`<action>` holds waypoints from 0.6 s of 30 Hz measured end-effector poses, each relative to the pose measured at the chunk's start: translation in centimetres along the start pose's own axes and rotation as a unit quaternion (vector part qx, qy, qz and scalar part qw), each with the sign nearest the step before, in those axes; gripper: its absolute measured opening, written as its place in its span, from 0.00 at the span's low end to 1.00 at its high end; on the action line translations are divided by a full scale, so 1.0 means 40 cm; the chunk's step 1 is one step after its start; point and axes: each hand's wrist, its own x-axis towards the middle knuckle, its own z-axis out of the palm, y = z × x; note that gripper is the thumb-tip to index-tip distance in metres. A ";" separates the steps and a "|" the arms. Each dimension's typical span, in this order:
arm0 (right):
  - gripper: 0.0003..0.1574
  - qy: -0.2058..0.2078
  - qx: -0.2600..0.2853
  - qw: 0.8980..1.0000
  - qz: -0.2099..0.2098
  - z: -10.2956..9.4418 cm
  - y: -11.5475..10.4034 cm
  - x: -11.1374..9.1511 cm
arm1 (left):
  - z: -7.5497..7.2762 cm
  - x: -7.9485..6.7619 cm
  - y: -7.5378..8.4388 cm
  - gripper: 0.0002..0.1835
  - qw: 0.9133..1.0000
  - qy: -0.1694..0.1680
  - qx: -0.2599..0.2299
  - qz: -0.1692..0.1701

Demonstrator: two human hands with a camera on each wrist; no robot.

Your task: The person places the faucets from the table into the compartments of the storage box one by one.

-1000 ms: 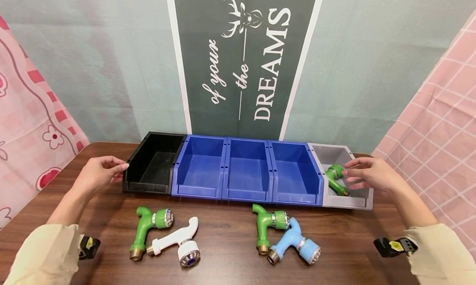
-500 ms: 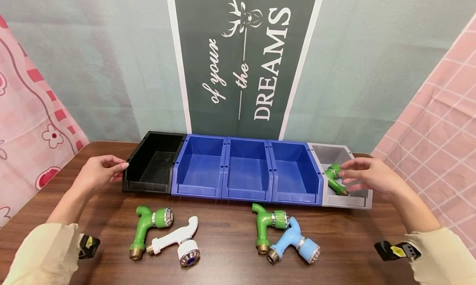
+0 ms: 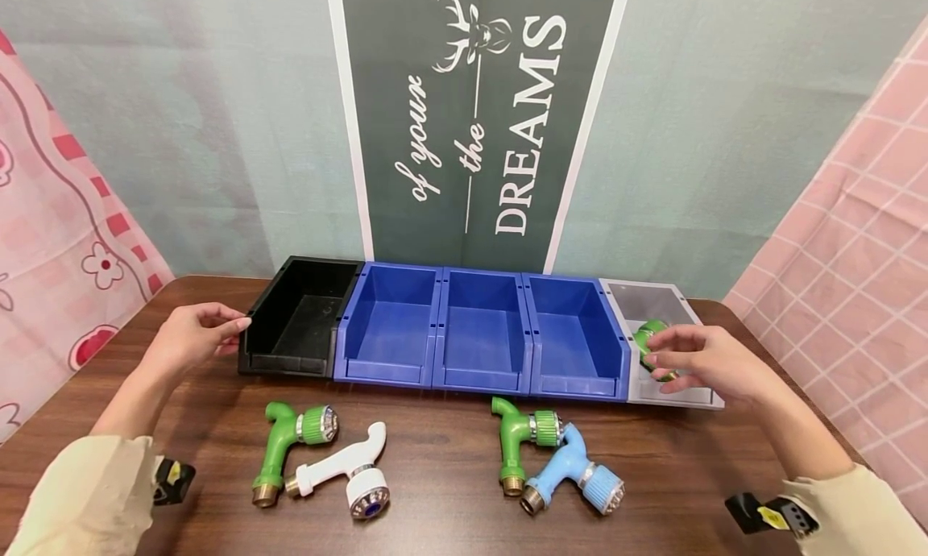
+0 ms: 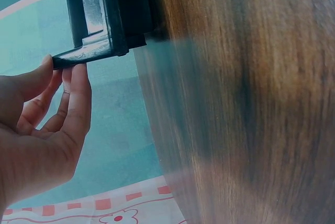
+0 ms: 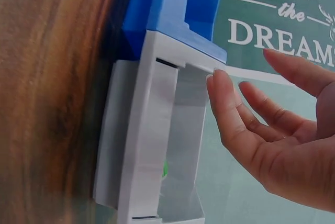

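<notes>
We see the left hand [image 3: 194, 337] pinching the near side of the black bin [image 3: 308, 322] between thumb and fingers. Right hand [image 3: 714, 364] hovers over the gray bin [image 3: 645, 300], fingers loosely spread, slightly bent; we find a green tap [image 3: 644, 340] lying inside, partly hidden behind them. Three blue bins [image 3: 484, 330] between. On the table [image 3: 435, 508] we count a second green tap [image 3: 274, 451] beside a white tap [image 3: 348, 462], and a third green tap [image 3: 513, 439] beside a light-blue tap [image 3: 568, 465].

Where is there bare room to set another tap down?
Bare: tabletop between the white tap and the green tap beside the light-blue tap; the black bin and three blue bins. Crowded: the gray bin, holding another green tap partly behind the right hand.
</notes>
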 end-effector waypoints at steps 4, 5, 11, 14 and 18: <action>0.09 -0.013 0.007 1.000 0.001 0.008 0.006 -0.008 | 0.000 0.001 0.000 0.19 1.000 -0.001 0.000 -0.001; 0.09 -0.016 0.009 1.000 0.001 0.009 0.007 -0.010 | 0.000 0.001 0.000 0.19 1.000 -0.001 0.000 -0.001; 0.08 -0.039 0.034 0.999 0.007 0.023 0.016 -0.020 | 0.000 0.001 -0.001 0.19 1.000 0.000 -0.001 0.002; 0.08 -0.051 0.042 0.998 0.006 0.033 0.018 -0.026 | 0.000 0.001 -0.001 0.19 1.000 -0.001 -0.006 0.003; 0.07 -0.071 0.045 0.996 -0.006 0.046 0.019 -0.032 | 0.000 0.001 -0.001 0.18 1.000 -0.001 -0.009 0.003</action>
